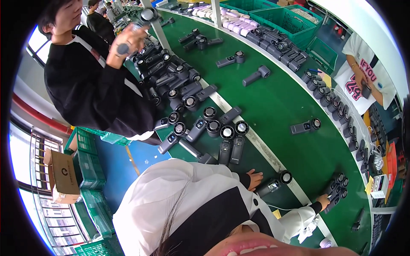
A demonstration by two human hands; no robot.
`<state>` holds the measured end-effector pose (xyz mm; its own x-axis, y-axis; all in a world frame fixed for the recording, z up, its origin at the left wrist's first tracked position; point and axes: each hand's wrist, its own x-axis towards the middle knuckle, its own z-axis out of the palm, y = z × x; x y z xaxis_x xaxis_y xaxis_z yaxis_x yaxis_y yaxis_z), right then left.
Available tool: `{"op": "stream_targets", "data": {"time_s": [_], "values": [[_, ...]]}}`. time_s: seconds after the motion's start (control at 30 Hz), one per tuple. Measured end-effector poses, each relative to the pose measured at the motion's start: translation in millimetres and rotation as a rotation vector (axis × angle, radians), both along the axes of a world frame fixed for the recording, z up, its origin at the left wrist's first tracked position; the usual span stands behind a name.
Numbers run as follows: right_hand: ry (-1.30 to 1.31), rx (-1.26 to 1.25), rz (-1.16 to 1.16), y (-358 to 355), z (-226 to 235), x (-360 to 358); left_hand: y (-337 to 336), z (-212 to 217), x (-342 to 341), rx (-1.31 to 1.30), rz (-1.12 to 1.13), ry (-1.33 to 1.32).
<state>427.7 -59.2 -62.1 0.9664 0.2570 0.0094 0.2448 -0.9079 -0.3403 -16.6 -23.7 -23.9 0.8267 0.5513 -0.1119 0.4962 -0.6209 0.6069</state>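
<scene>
My left hand [255, 179] rests on the green work surface with its fingers stretched out, holding nothing. Just right of it lies a dark grey handheld fan [270, 186] with a round head and a lit patch on its body. Farther right, my right hand [323, 201] has its fingers around the handle end of a handheld fan [329, 204], at the near side of a tight cluster of several such fans [338, 186]. Part of that grip is hidden. Beyond my left hand, two fans [232, 147] lie side by side, heads away from me.
A green belt [282, 106] carries scattered fans. Many more fans are heaped at left, before a co-worker [94, 81] raising one. Another person [363, 77] stands across the belt, beside a row of fans [331, 100]. Green crates [286, 23] and a cardboard box [62, 175] stand around.
</scene>
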Motion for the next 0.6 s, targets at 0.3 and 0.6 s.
{"op": "stream_targets", "data": {"time_s": [0.3, 0.6], "values": [[-0.031, -0.039, 0.1, -3, 16, -7, -4, -18, 0, 0.065, 0.007, -0.064], [-0.219, -0.215, 0.731, -43, 47, -199, -5, 24, 25, -0.159, 0.168, -0.263]]}}
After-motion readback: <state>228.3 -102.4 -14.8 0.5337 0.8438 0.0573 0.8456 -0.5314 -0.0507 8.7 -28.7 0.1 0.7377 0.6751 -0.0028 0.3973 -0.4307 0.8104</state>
